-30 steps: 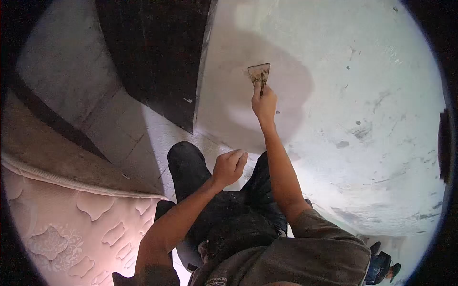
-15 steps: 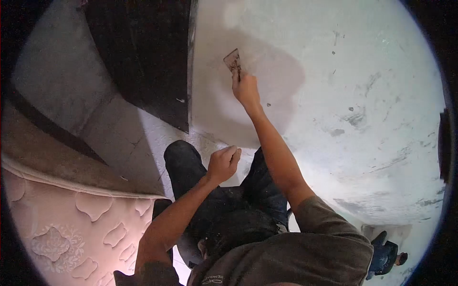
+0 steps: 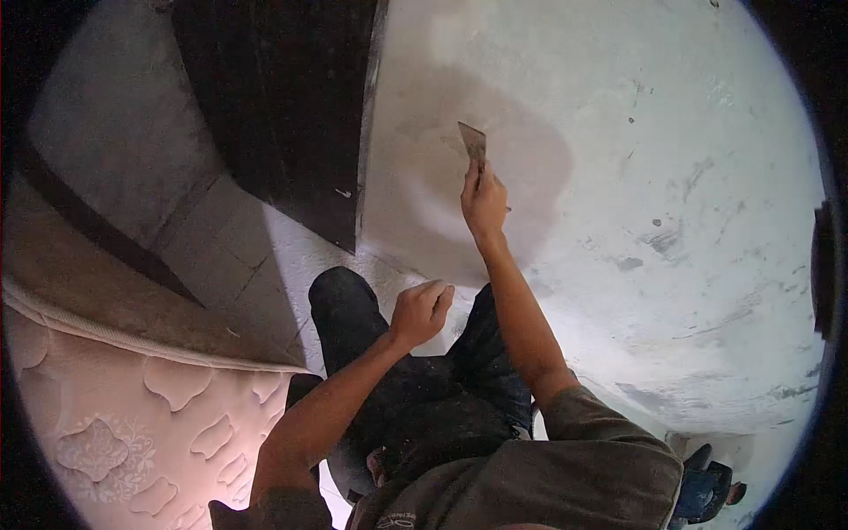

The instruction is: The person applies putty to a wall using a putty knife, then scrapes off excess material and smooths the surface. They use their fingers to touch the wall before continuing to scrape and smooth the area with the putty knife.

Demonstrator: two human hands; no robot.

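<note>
My right hand (image 3: pixel 485 201) grips a flat-bladed scraper (image 3: pixel 473 143), whose blade points up and to the left against the pale wall (image 3: pixel 618 177). A darker shadowed patch of wall surrounds the tool and the hand. My left hand (image 3: pixel 423 313) is closed above my knees, near the foot of the wall, and whatever may be inside its fingers is hidden.
A dark panel (image 3: pixel 283 115) stands left of the wall. At the lower left lies a pink quilted mattress (image 3: pixel 150 424). Tiled floor (image 3: pixel 221 238) shows between them. Another person (image 3: pixel 704 490) appears small at the lower right.
My right hand and the scraper have moved down and slightly right along the wall, and the blade has turned. My left hand has shifted slightly right and down.
</note>
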